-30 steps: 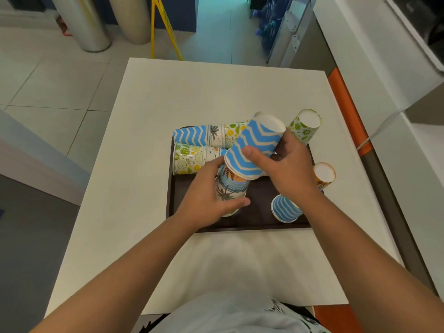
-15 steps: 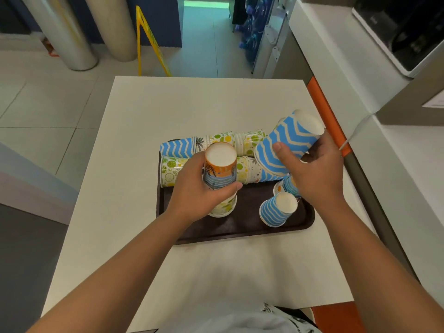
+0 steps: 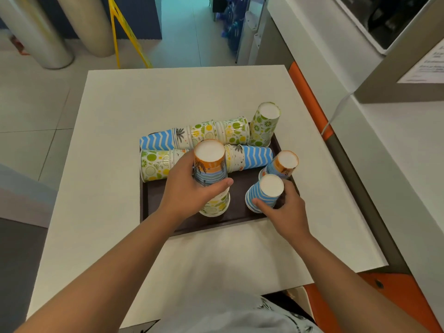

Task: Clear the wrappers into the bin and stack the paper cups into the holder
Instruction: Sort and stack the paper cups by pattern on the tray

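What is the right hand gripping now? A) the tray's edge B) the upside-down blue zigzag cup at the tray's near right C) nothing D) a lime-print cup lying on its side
B: the right hand wraps its fingers around the upside-down blue zigzag cup standing on the tray.

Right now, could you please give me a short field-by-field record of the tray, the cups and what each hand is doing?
surface: white table
tray: dark tray, near the table's middle
left hand: gripping an upside-down stack of cups
right hand: grasping an upside-down blue zigzag cup
lying cups: two rows on their sides at the tray's far side
other upside-down cups: citrus cup, orange-topped cup
wrappers, bin, holder: none in view
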Action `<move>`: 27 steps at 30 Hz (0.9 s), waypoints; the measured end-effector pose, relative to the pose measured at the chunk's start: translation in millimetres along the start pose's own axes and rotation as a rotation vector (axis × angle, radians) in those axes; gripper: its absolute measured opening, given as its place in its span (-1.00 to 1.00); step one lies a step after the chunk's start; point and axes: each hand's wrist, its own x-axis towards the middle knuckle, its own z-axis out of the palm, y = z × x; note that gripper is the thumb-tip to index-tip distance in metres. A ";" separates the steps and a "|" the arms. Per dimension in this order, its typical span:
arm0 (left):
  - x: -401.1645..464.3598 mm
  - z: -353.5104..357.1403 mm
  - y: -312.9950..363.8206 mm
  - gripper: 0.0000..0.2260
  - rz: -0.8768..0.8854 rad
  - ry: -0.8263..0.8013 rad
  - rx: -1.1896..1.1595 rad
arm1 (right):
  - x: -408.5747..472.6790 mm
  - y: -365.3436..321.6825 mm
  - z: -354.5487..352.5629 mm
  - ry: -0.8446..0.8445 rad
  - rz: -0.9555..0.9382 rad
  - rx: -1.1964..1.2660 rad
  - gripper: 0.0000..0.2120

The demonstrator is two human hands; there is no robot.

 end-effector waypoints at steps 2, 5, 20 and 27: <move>0.6 3.2 -1.9 -0.36 -0.012 0.002 0.009 | 1.8 8.0 4.3 -0.006 0.028 -0.009 -0.44; 0.8 6.4 -3.2 -0.34 -0.023 -0.005 0.022 | 6.7 12.8 7.0 -0.006 0.036 -0.003 -0.41; 1.8 12.5 -3.8 -0.35 -0.084 0.002 -0.002 | 10.0 10.5 2.8 0.046 0.108 0.043 -0.19; 4.2 6.1 -1.2 -0.41 -0.102 0.029 -0.019 | -17.5 -37.0 11.8 0.065 -0.172 -0.019 -0.18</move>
